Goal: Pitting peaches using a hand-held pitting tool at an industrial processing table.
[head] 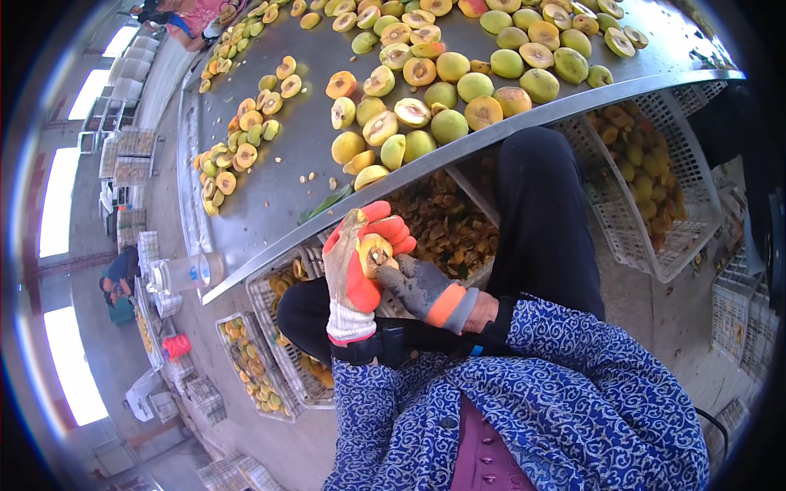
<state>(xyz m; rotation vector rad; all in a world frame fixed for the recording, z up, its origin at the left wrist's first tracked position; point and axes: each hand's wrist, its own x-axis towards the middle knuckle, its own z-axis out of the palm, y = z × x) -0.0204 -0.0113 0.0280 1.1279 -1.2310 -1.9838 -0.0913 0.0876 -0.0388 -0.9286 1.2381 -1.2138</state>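
Note:
My left hand point(355, 270), in a white and red-orange coated work glove, cradles a yellow peach half point(374, 253) with its cut face up. Brown shows in the hollow at its centre. My right hand point(424, 293), in a grey glove with an orange band, has its fingertips at that hollow. Its fingers are bent, and whether they hold a small tool is hidden. Both hands are over my lap, just in front of the metal table's point(270, 184) raised edge. Many halved peaches point(419, 113) lie on the table beyond, some cut side up.
Under the table is a heap of brown-orange fruit scraps point(451, 227). White plastic crates of peaches stand at the left point(255, 368) and right point(666, 141). A clear plastic jug point(190, 273) is by the table's left corner. Another person point(196, 24) is at the far side.

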